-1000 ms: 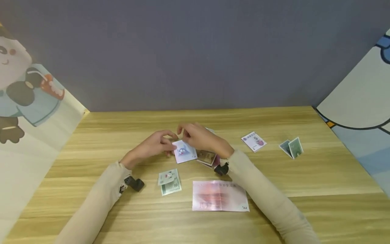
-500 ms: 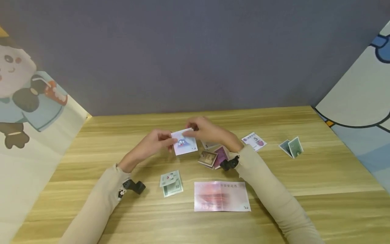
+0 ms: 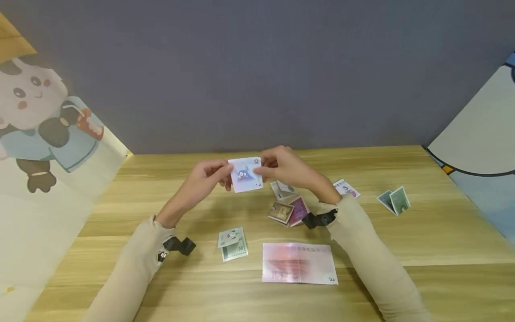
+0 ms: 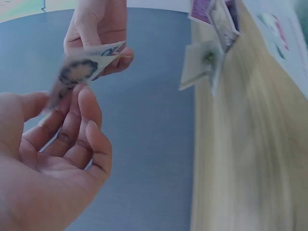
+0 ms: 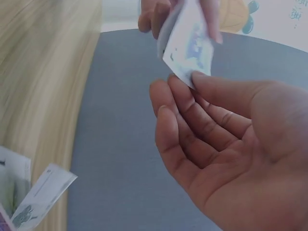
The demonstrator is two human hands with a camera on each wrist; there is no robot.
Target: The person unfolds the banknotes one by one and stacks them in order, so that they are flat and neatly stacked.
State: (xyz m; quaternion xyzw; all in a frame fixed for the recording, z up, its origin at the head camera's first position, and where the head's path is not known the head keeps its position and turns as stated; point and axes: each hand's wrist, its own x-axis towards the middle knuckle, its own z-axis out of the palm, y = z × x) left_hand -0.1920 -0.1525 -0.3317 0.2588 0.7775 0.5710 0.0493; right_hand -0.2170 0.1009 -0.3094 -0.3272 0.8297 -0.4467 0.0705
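Both hands hold a folded play banknote [image 3: 246, 174] up over the far part of the table, its pale face with a blue cartoon figure toward the head camera. My left hand [image 3: 205, 178] pinches its left edge between thumb and fingers. At the opposite edge, my right hand [image 3: 287, 169] pinches it with the thumb on the printed face. The left wrist view shows the back of the banknote [image 4: 79, 70], with a dark round print. In the right wrist view the banknote [image 5: 192, 45] appears edge-on, its folded layers slightly apart.
Below the hands lie folded brown [image 3: 280, 212], purple [image 3: 298, 210] and whitish [image 3: 283, 190] notes. A half-folded green note [image 3: 233, 243] and an unfolded pink note [image 3: 299, 264] lie nearer. Rightward are a 5 note [image 3: 348, 188] and a folded green note [image 3: 399, 200]. A grey wall [image 3: 257, 76] stands behind.
The banknote has risen off the table area toward the wall. My right hand went from reaching over it to pinching its right edge; my left hand moved up with it. The other notes stayed put.
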